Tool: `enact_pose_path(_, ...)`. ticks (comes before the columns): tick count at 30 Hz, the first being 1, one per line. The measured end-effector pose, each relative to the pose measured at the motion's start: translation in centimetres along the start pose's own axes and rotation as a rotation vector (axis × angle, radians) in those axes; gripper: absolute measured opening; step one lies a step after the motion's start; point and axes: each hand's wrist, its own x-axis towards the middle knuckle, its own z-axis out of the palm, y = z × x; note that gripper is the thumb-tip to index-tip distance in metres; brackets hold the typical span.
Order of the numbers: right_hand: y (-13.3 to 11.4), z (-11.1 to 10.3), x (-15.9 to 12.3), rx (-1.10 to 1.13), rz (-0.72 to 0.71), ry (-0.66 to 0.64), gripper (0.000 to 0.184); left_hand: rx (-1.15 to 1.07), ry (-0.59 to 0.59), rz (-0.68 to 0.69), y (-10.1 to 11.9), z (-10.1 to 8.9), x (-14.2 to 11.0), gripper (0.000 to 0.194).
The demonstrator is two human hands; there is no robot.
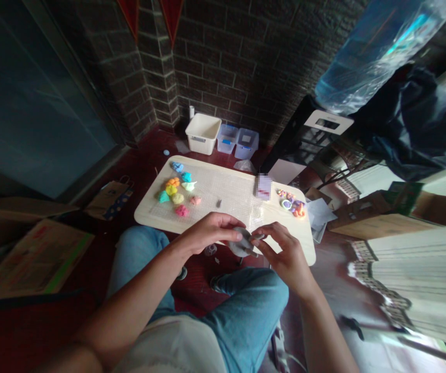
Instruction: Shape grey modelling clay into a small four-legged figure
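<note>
Over the near edge of the table, my left hand [218, 231] grips a flat, rounded grey piece of modelling clay [240, 246] between thumb and fingers. My right hand [283, 247] is closed in a pinch at the right side of that piece, on a small grey clay bit [258, 237]. A short grey stub sticks out from the rounded piece below the right fingertips. On the table behind the hands lies another small grey clay bit [218, 203]. Several coloured clay lumps, among them a pink one [181, 210] and an orange one [172, 182], sit at the left.
The pale table [156, 220] carries a clear textured mat [230, 189]. A small box [263, 187] and several colourful clay shapes [299, 209] are at its right. Behind stand a white bin [203, 135] and two clear tubs. Cardboard boxes [32, 259] flank both sides.
</note>
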Motion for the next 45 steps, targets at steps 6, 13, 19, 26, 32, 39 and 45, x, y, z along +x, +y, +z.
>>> enact_pose_path(6,-0.06,0.16,-0.1,0.018,0.005,-0.023,0.007,0.012,0.015,-0.015,0.13,0.11,-0.22,0.032)
enact_pose_path(13,-0.57,-0.37,-0.01,-0.002,-0.02,-0.076,0.007,0.06,-0.012,-0.008,0.15,0.07,-0.46,0.033)
enact_pose_path(19,-0.77,-0.69,0.3,-0.035,-0.066,-0.144,0.009,0.071,-0.013,-0.065,0.55,0.29,-0.73,0.035)
enact_pose_path(26,-0.56,-0.54,0.07,-0.062,-0.091,-0.156,0.007,0.065,-0.024,-0.072,0.57,0.35,-0.79,0.036)
enact_pose_path(32,-0.61,-0.6,-0.06,-0.031,-0.078,-0.158,0.007,0.04,-0.041,-0.064,0.38,0.2,-0.73,0.036)
enact_pose_path(39,-0.48,-0.28,-0.15,0.01,-0.052,-0.176,0.006,0.059,-0.043,-0.052,0.31,-0.04,-0.84,0.036)
enact_pose_path(45,-0.01,0.18,0.01,0.064,-0.006,-0.183,0.007,0.091,-0.018,-0.064,-0.06,-0.42,-0.46,0.035)
